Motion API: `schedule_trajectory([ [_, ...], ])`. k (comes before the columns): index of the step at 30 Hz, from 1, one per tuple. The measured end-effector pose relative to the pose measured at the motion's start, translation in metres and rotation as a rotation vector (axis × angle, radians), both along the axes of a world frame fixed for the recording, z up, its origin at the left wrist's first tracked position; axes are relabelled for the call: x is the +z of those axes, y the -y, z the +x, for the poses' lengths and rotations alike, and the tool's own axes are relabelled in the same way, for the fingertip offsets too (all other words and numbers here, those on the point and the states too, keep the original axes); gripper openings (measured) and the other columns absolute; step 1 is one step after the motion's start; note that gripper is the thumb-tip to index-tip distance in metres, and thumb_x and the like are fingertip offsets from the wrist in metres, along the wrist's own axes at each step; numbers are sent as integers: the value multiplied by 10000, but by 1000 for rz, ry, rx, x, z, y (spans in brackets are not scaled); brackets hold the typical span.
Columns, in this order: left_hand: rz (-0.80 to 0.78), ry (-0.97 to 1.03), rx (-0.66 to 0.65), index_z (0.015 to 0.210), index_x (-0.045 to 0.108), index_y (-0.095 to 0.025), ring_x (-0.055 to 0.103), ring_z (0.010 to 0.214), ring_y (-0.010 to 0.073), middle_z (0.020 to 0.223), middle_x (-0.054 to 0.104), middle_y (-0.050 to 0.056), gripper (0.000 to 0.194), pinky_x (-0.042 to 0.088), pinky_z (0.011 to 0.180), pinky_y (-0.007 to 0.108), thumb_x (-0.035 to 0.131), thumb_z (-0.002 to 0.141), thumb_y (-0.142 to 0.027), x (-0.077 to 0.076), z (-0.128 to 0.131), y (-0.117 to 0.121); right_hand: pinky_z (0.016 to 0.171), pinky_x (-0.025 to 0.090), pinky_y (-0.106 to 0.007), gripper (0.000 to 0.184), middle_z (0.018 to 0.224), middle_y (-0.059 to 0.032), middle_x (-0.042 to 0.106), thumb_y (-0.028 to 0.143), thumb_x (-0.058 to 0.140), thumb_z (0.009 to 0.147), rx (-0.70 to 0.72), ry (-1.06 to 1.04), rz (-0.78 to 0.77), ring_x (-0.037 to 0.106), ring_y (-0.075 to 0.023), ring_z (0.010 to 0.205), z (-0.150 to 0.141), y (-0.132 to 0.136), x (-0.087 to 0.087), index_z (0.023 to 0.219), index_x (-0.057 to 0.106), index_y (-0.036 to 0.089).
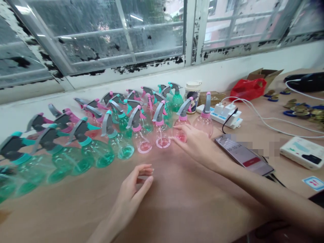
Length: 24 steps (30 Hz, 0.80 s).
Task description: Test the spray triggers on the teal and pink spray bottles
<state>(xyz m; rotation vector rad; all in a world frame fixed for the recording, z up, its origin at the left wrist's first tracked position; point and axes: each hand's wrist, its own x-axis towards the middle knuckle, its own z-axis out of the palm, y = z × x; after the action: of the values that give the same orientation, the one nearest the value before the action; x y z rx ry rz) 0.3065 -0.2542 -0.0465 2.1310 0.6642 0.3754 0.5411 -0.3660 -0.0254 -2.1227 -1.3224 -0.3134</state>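
My left hand hovers low over the table, in front of the bottle rows. Its fingers are loosely curled, the thumb stands apart from them, and nothing is between them. Farther right, my right hand reaches to a clear pink spray bottle with a grey and pink trigger head. Thumb and forefinger are spread across its lower body; whether they touch it I cannot tell. To the left is another pink spray bottle, and to the right a third pink bottle, partly behind my hand. Green spray bottles stand farther left.
Several more spray bottles fill rows up to the wall under the window. Behind my right hand are a paper cup and a power strip with plugs and white cables. A phone, a white box and a red bag lie right.
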Motion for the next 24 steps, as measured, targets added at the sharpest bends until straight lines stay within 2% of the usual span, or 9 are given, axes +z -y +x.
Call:
schedule_trajectory([
  [2, -4, -1, -4, 1145, 533, -234, 657, 1026, 247, 1111, 659, 88, 300, 529, 895, 421, 475, 928, -434, -1, 2, 0, 801, 508, -405, 307, 1090, -100, 713, 401, 546, 930, -43, 21, 57, 689, -285, 943, 11, 14, -2, 1120, 639, 179],
  [4, -14, -3, -13, 1138, 535, -238, 652, 1032, 243, 1113, 657, 81, 294, 523, 903, 420, 475, 929, -437, -1, 5, 1, 815, 502, -434, 334, 1081, -114, 719, 417, 564, 915, -108, 44, 84, 686, -306, 959, 23, 20, -5, 1132, 636, 173],
  [7, -27, -5, -28, 1131, 537, -238, 650, 1030, 238, 1110, 656, 77, 290, 518, 901, 412, 470, 932, -437, 1, 12, 5, 888, 477, -495, 494, 1217, -180, 673, 465, 585, 890, -157, 24, 96, 633, -362, 1111, 36, 13, -8, 1252, 576, 130],
  [10, -29, -3, -41, 1126, 542, -237, 653, 1011, 229, 1098, 656, 71, 285, 520, 883, 396, 470, 932, -433, 3, 19, 9, 902, 474, -493, 631, 1295, -222, 622, 509, 567, 883, -136, -55, 97, 610, -377, 1155, 43, -3, -10, 1347, 493, 89],
  [16, -16, -19, -52, 1117, 548, -236, 661, 970, 226, 1066, 662, 65, 274, 517, 846, 383, 480, 924, -418, 7, 21, 12, 802, 497, -450, 584, 1067, -223, 710, 556, 561, 862, -181, -110, -3, 676, -380, 977, 45, -15, -9, 1184, 599, 71],
  [21, -36, -39, -65, 1072, 570, -241, 663, 950, 222, 1026, 675, 50, 246, 508, 836, 374, 488, 923, -419, 9, 25, 13, 811, 482, -453, 595, 1076, -194, 708, 573, 582, 849, -182, -92, -65, 666, -374, 1004, 39, 0, -11, 1225, 562, 112],
  [24, -33, -23, -73, 1045, 587, -236, 664, 935, 225, 1021, 680, 52, 231, 509, 823, 375, 499, 916, -407, 12, 31, 17, 771, 483, -439, 625, 1081, -186, 704, 608, 559, 854, -145, -115, -104, 665, -377, 1001, 26, 15, -8, 1237, 532, 114],
])
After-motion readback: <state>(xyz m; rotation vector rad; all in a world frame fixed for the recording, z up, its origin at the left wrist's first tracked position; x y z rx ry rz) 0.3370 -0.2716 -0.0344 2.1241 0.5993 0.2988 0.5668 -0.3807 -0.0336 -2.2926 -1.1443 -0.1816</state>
